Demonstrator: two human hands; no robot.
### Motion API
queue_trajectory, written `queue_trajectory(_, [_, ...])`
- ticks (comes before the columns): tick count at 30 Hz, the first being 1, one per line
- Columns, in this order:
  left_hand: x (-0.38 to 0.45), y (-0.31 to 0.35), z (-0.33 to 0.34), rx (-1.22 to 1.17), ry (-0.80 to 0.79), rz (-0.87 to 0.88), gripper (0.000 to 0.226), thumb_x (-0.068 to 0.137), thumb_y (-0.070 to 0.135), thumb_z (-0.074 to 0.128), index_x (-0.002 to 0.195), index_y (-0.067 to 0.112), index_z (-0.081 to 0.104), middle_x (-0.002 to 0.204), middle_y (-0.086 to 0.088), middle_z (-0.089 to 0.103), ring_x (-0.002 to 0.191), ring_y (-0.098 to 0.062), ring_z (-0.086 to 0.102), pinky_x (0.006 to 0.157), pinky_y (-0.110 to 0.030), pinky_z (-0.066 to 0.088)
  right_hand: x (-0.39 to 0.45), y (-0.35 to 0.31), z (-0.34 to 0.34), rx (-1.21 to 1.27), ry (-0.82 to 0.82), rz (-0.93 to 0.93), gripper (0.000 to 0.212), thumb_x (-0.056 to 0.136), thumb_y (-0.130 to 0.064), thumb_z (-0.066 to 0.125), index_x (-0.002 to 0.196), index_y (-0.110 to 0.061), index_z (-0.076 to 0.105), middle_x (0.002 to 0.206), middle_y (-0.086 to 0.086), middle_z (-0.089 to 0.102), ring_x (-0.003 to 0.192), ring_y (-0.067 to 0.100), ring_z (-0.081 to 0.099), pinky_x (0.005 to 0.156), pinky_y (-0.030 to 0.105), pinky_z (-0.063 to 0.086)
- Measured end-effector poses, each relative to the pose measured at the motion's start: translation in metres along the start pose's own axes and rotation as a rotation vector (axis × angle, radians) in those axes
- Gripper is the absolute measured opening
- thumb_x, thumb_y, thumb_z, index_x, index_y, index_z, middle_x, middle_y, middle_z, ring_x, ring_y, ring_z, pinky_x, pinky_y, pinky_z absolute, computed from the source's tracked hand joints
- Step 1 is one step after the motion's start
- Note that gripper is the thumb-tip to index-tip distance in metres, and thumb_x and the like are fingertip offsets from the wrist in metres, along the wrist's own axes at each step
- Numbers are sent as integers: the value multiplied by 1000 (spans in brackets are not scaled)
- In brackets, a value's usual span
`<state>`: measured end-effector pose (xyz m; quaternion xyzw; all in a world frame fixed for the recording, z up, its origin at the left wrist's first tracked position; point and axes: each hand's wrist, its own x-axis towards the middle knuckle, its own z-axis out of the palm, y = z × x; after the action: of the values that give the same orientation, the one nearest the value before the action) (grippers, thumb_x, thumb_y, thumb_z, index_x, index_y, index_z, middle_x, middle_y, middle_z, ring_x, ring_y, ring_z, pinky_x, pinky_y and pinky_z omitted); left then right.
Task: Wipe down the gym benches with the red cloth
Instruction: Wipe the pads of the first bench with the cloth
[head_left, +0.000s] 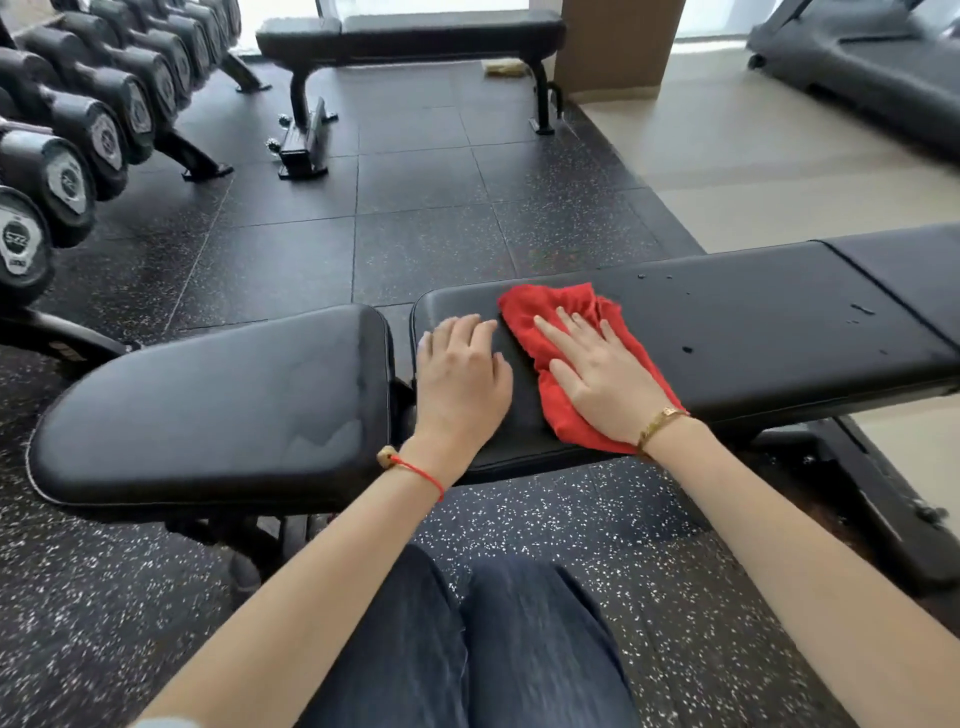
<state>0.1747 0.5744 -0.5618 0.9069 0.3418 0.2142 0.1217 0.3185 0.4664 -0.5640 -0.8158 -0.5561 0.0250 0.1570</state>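
A black padded gym bench (753, 332) runs across the view in front of me, with a separate seat pad (218, 405) at its left end. The red cloth (550, 312) lies crumpled on the long pad's left part. My right hand (602, 379) presses flat on the cloth with straight fingers. Just left of it, my left hand (462, 374) rests palm down on the bare pad, beside the cloth. Water droplets (862, 309) dot the pad to the right of the cloth. A second black bench (415, 31) stands at the back.
A dumbbell rack (78, 130) lines the left side. A treadmill (872, 62) stands at the back right on pale flooring. A tan pillar (618, 47) rises behind the far bench. Speckled black rubber tiles (426, 208) cover the floor between the benches.
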Motion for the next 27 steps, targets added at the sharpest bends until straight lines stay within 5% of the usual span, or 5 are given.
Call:
queue_trajectory(6, [-3, 6, 18, 30, -60, -7, 45, 95, 29, 43, 138, 20, 50, 147, 1, 45, 140, -22, 32, 119, -47, 16, 15, 26, -20, -16, -37, 224, 55, 101, -31, 38, 152, -29, 20, 162, 7, 9, 150, 20, 7, 121, 38, -5])
queue_trajectory(17, [-7, 5, 21, 43, -51, 0, 47, 91, 30, 43, 135, 16, 53, 145, -5, 48, 140, -29, 36, 118, -52, 21, 4, 8, -8, 9, 12, 149, 53, 102, -18, 35, 152, -19, 22, 160, 11, 15, 149, 22, 13, 119, 28, -3])
queue_trajectory(24, [-4, 9, 25, 90, 2, -7, 42, 87, 30, 46, 124, 15, 59, 134, -5, 57, 132, -29, 45, 112, -54, 30, 57, 56, -20, -28, -11, 377, 53, 103, -22, 29, 154, -20, 15, 162, 13, 6, 150, 22, 5, 121, 36, -5])
queue_trajectory(27, [-3, 9, 24, 59, 33, -27, 39, 85, 31, 48, 120, 17, 61, 131, -2, 59, 130, -26, 47, 112, -51, 31, 75, 50, -15, -44, -42, 268, 54, 102, -22, 31, 154, -21, 16, 162, 13, 6, 150, 24, 5, 121, 38, -4])
